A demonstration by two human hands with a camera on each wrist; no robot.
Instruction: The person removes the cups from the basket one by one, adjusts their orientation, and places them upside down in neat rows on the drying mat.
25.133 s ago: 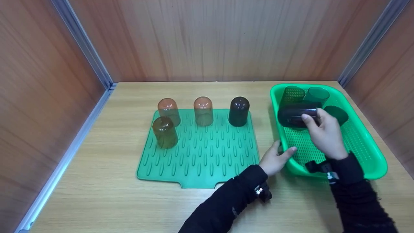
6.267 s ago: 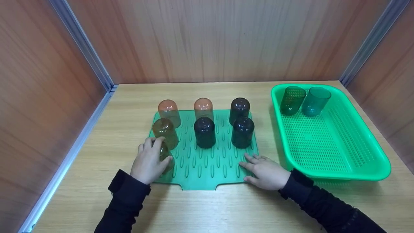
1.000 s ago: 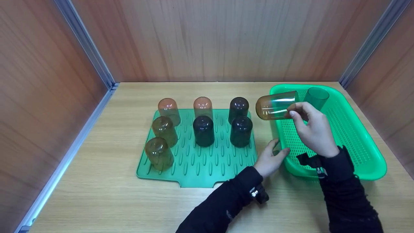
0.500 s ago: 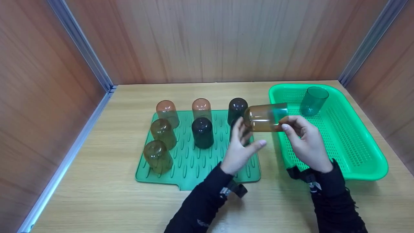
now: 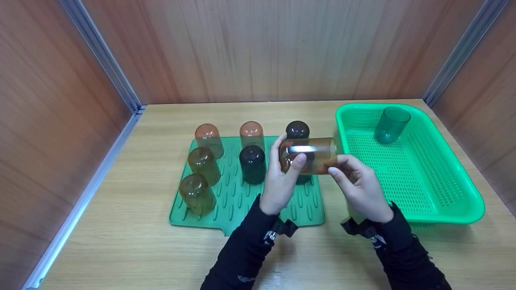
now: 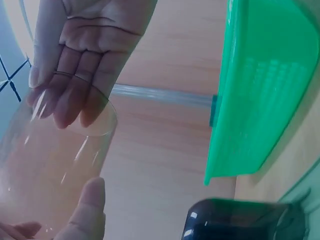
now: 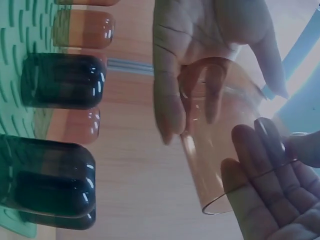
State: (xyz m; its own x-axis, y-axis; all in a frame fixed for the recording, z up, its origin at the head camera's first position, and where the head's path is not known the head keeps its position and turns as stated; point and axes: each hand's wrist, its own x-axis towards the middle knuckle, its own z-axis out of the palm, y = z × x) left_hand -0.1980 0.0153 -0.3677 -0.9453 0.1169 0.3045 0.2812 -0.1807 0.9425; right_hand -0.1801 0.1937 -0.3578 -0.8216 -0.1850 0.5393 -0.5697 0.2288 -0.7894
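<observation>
A see-through amber tumbler point(image 5: 316, 155) lies sideways in the air over the right part of the green ridged mat point(image 5: 238, 209). My left hand point(image 5: 279, 187) grips its closed end, thumb in front. My right hand point(image 5: 360, 191) pinches the open rim, with fingertips inside, as the right wrist view point(image 7: 212, 150) shows. Upside down on the mat stand two orange tumblers point(image 5: 252, 135), two olive-amber tumblers point(image 5: 197, 195) at the left, and dark purple tumblers point(image 5: 252, 165). One dark tumbler point(image 5: 303, 179) is mostly hidden behind the held one.
A green perforated basket point(image 5: 451, 169) stands at the right, with one teal tumbler point(image 5: 392, 125) leaning at its far end. Wood-patterned walls point(image 5: 266, 52) enclose the wooden table point(image 5: 121, 225) at the back and both sides.
My right hand has brought the amber tumbler left from above the basket. My left hand has left the basket's side and taken its closed end. Over the longer span, more tumblers stand on the mat.
</observation>
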